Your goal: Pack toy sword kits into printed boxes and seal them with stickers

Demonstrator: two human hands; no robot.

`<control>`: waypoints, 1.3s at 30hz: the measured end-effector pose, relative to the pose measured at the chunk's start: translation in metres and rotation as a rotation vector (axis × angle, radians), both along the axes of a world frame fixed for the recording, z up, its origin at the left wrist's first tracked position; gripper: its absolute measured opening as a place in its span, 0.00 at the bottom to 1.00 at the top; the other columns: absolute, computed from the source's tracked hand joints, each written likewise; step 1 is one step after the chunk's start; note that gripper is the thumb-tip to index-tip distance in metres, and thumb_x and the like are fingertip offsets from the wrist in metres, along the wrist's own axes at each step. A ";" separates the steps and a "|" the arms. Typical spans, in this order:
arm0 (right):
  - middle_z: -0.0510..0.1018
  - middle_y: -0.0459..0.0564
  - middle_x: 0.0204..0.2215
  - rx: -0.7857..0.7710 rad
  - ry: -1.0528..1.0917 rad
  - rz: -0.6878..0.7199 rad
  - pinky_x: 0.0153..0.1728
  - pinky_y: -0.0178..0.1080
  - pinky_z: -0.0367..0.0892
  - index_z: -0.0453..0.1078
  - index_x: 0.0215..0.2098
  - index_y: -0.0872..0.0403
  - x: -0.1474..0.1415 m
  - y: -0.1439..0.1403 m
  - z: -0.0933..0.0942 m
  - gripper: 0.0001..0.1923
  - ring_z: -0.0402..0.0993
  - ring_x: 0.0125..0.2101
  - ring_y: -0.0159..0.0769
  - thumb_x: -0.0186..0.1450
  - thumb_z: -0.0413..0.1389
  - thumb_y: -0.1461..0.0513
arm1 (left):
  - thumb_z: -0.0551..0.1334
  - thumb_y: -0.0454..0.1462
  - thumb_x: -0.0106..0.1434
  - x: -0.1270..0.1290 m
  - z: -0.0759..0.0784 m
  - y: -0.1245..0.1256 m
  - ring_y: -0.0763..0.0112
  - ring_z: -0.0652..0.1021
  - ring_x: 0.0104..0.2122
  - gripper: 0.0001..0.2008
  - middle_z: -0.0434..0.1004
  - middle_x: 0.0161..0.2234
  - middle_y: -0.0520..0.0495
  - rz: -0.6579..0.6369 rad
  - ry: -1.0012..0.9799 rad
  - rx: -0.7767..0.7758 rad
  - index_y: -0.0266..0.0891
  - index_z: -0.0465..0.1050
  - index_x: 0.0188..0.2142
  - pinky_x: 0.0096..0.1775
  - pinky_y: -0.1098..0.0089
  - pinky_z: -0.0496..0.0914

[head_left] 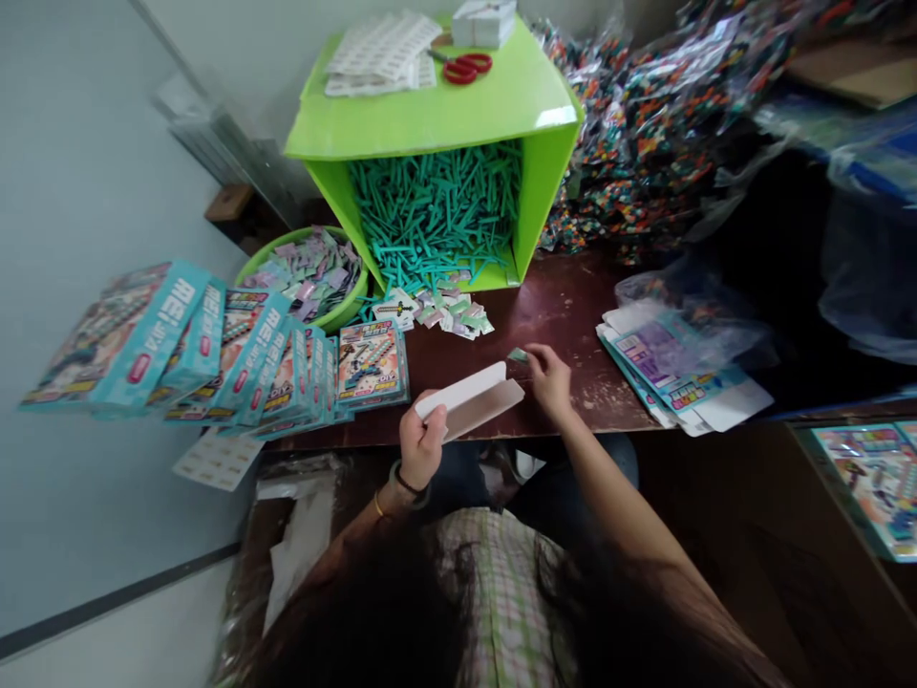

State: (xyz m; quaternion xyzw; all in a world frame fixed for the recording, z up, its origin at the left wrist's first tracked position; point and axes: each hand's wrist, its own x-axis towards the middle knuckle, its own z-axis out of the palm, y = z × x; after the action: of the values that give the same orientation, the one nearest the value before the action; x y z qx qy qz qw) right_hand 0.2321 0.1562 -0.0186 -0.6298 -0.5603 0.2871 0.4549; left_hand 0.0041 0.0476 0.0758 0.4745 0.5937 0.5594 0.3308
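Note:
My left hand (421,441) grips one end of a small white cardboard box (473,399), held open-ended just above the dark wooden table (565,306). My right hand (548,375) sits at the box's far end, fingers pinched on a small greenish packet (517,354). A loose pile of similar small packets (448,311) lies on the table just beyond the box. To the left, a row of finished teal boxes (215,349) leans together.
A green bin (437,124) on its side holds several teal plastic pieces; sticker sheets and red scissors (465,67) lie on top. A green bowl (315,272) holds more packets. Flat unfolded boxes (673,377) are stacked right. Bags of colourful parts (645,124) fill the back right.

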 end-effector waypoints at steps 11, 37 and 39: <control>0.82 0.49 0.41 0.448 0.158 0.808 0.46 0.42 0.74 0.79 0.46 0.48 -0.091 0.042 0.149 0.10 0.78 0.41 0.37 0.74 0.57 0.56 | 0.70 0.51 0.50 -0.043 0.000 -0.007 0.63 0.79 0.33 0.20 0.82 0.30 0.47 0.408 -0.287 -0.198 0.36 0.80 0.31 0.38 0.67 0.73; 0.83 0.58 0.39 0.308 -0.582 0.564 0.44 0.47 0.71 0.77 0.41 0.57 -0.136 0.163 0.055 0.14 0.77 0.40 0.46 0.75 0.50 0.62 | 0.71 0.51 0.46 -0.050 -0.005 0.022 0.62 0.79 0.34 0.20 0.83 0.31 0.47 0.424 -0.511 -0.302 0.38 0.80 0.31 0.38 0.67 0.73; 0.83 0.51 0.36 0.385 -0.265 0.464 0.40 0.42 0.72 0.77 0.40 0.53 -0.105 0.150 0.094 0.12 0.78 0.36 0.40 0.75 0.53 0.58 | 0.71 0.51 0.46 -0.050 -0.006 0.032 0.62 0.79 0.35 0.20 0.83 0.32 0.47 0.400 -0.503 -0.273 0.38 0.80 0.31 0.39 0.66 0.73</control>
State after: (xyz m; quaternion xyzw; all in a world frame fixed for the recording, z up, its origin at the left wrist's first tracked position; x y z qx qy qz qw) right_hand 0.1269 0.3060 0.0755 -0.4195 -0.7871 0.1876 0.4113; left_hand -0.0456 0.0797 0.0702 0.1475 0.6441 0.6281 0.4110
